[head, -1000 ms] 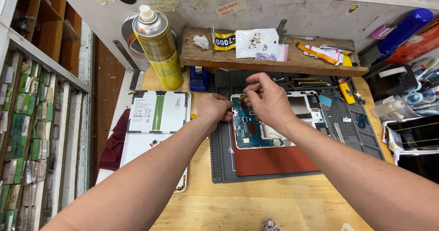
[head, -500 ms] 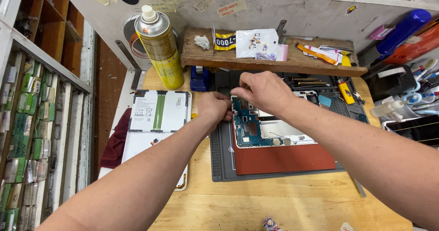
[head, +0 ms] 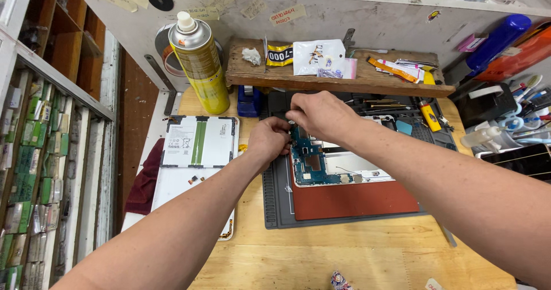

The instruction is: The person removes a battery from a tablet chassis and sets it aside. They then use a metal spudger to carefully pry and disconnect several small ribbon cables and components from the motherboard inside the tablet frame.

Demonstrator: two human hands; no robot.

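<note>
My left hand and my right hand meet at the top left corner of an opened tablet lying on a dark grey work mat. A teal circuit board shows inside the tablet, with a rust-red sheet over its near part. My left fingers pinch at the board's left edge. My right fingers curl down onto the same corner. What they pinch is hidden under the hands.
A removed white back panel with a battery lies left of the mat. A yellow spray can stands behind it. A wooden shelf with small bags and tools crosses the back. Drawers of parts line the left.
My right hand has slid left and up toward the tablet's top left corner, uncovering more of the circuit board. My left hand has stayed at the board's left edge.
</note>
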